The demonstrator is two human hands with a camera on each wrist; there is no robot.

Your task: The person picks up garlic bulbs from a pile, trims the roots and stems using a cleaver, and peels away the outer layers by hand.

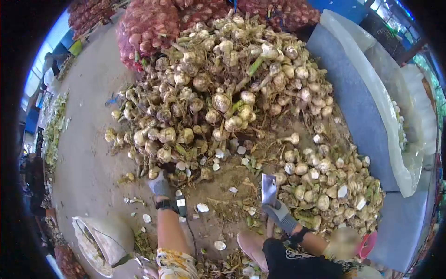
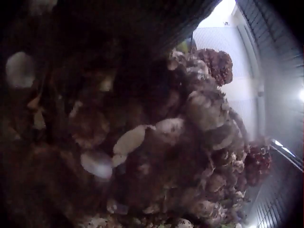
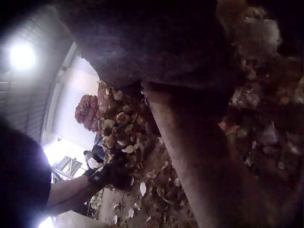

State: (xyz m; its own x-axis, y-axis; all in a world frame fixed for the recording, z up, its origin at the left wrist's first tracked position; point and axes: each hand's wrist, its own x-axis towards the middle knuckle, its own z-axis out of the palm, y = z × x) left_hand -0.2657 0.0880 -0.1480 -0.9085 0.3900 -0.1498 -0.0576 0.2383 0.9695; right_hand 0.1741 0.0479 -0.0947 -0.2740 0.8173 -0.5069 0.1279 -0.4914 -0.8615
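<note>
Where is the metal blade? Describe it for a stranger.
Find the large garlic heap, then the smaller pile at its lower right. Left of that pile, the gloved right hand holds the metal blade, shiny and straight-edged beside round bulbs.

A wooden-handled tool point(image 1: 268, 197) is pointing its broad, shiny blade point(image 1: 269, 184) forward, gripped in the right hand point(image 1: 281, 216). A pale, soiled garlic bulb point(image 1: 153, 173) is lying at the garlic heap point(image 1: 223, 100)'s near edge, just by the left hand point(image 1: 160, 186).
</note>
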